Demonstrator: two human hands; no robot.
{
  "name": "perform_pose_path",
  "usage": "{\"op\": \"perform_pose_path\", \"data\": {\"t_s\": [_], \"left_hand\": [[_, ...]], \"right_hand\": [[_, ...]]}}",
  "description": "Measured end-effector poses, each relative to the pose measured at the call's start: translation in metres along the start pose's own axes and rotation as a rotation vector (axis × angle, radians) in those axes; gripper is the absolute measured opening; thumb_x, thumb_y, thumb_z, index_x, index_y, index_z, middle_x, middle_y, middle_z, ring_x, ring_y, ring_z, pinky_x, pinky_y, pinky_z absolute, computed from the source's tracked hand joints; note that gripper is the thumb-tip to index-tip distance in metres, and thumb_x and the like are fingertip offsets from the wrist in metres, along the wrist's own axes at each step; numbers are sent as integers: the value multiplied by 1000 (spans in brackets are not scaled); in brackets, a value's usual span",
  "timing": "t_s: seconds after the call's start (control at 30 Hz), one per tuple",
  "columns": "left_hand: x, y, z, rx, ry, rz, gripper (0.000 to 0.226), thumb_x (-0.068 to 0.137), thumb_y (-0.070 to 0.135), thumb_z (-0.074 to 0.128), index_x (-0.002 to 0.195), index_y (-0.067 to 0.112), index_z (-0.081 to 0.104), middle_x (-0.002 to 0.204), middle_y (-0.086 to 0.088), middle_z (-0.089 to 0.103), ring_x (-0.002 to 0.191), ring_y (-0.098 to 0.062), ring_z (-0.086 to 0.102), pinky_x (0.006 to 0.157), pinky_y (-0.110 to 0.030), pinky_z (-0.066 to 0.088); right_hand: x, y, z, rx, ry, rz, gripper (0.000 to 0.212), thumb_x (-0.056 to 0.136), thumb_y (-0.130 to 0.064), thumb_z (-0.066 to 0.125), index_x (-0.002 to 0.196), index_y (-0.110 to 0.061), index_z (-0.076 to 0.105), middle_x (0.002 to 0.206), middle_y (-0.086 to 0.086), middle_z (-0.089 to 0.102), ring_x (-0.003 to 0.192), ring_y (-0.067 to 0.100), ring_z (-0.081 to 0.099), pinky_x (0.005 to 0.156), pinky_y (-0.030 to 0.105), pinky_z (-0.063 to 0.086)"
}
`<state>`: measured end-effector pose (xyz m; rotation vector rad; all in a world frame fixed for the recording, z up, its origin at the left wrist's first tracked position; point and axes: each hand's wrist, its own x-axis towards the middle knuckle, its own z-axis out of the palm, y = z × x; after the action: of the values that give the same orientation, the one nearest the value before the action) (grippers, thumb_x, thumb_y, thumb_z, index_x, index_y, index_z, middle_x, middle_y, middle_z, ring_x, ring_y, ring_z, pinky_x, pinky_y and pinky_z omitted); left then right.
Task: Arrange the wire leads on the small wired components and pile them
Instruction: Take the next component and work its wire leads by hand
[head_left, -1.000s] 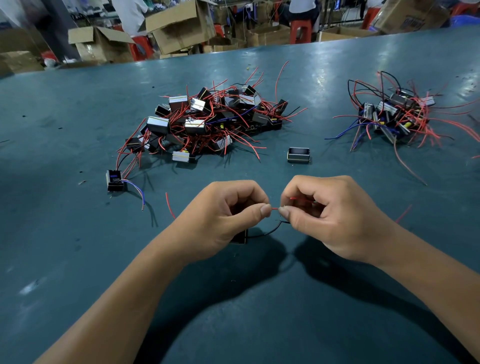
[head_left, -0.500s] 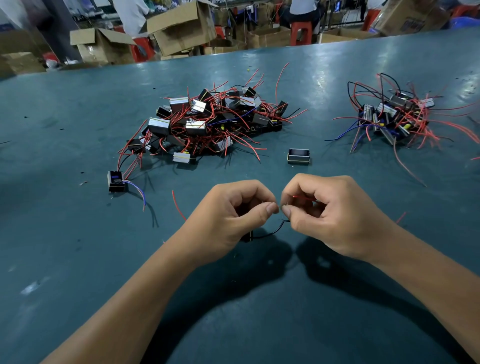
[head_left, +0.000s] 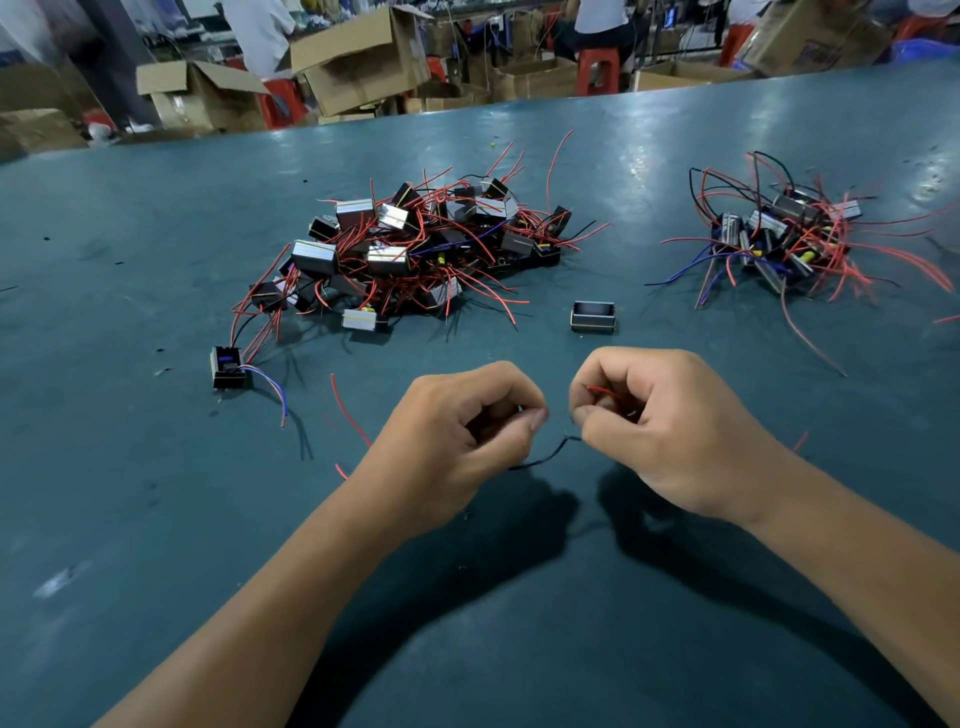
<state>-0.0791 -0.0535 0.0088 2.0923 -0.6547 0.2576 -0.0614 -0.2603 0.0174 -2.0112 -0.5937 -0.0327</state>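
My left hand and my right hand are curled close together above the green table. The left hand grips a small component that its fingers hide. A black lead runs from under the left hand to the right thumb and forefinger, which pinch its end. A red lead shows inside the right fingers. Another red lead sticks out to the left of the left hand. A big pile of wired components lies beyond my hands, and a smaller pile lies at the right.
A lone black component without visible leads sits just beyond my hands. Another single component with blue and red leads lies at the left. Cardboard boxes and red stools stand past the table's far edge.
My hands have drawn slightly apart, leaving a small gap between the fingertips. The black lead between them now shows more plainly.
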Motion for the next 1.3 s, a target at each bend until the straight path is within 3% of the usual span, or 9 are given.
{"op": "perform_pose_path", "data": {"t_s": [0.1, 0.23, 0.37, 0.57, 0.77, 0.97, 1.07, 1.13, 1.3], "left_hand": [[1, -5, -6, -108, 103, -42, 8, 92, 26, 63, 87, 21, 65, 62, 1, 51, 52, -13, 42, 49, -22, 37], [2, -7, -3, -219, 51, -104, 14, 92, 33, 62, 88, 21, 65, 61, 9, 49, 53, -7, 42, 49, -20, 39], [2, -7, -2, -251, -11, -118, 12, 94, 32, 61, 89, 21, 65, 64, 8, 50, 56, -8, 42, 53, -15, 40], [2, -7, 0, -312, -53, -127, 10, 97, 25, 62, 90, 21, 67, 64, 13, 49, 56, -8, 39, 52, -15, 38], [1, -9, 2, -256, -63, -103, 7, 97, 23, 64, 91, 21, 67, 69, 11, 56, 58, -1, 45, 55, -12, 39], [0, -7, 4, -124, -54, -52, 5, 96, 22, 64, 92, 23, 65, 67, 4, 58, 57, -7, 49, 56, -19, 42], [1, -6, 6, 98, 5, 32, 3, 94, 22, 64, 92, 22, 66, 65, 16, 54, 59, -11, 50, 58, -31, 46], [2, -5, 7, 146, 32, 50, 3, 93, 20, 63, 92, 19, 66, 66, 20, 52, 61, -10, 51, 59, -36, 48], [1, -4, 4, 117, 51, 24, 7, 96, 25, 59, 92, 19, 61, 68, 6, 57, 60, -20, 53, 59, -39, 46]], "right_hand": [[3, 3, -6, 116, 62, 26, 6, 75, -20, 62, 70, -18, 64, 60, -9, 56, 57, 7, 46, 54, 20, 38], [2, 7, -2, 160, -17, 14, 12, 87, -11, 71, 81, -21, 68, 66, -6, 59, 62, 8, 49, 59, 19, 41], [2, 6, -2, 166, -22, -4, 4, 84, -25, 69, 88, -24, 69, 64, -8, 56, 61, 5, 47, 59, 16, 39], [-2, 2, 2, 76, -13, -79, 5, 86, -28, 66, 85, -25, 69, 64, 1, 60, 57, 4, 45, 54, 18, 37], [-2, -2, 3, 78, 22, -47, 8, 83, -29, 65, 77, -23, 66, 64, 5, 60, 58, 18, 48, 54, 29, 39], [-2, -4, 3, 69, 3, 19, 12, 81, -29, 66, 73, -21, 64, 61, 4, 57, 56, 14, 44, 54, 25, 36], [-1, -2, 2, 100, -36, 78, 15, 88, -18, 68, 73, -17, 65, 58, -8, 49, 54, 7, 38, 52, 20, 32], [0, -1, 3, 143, -44, 118, 14, 89, -16, 66, 74, -14, 66, 58, -7, 49, 54, 7, 37, 51, 17, 31], [1, 0, 5, 200, -77, 150, 13, 88, -15, 67, 74, -15, 67, 57, -12, 50, 54, 5, 38, 51, 12, 32]]}}
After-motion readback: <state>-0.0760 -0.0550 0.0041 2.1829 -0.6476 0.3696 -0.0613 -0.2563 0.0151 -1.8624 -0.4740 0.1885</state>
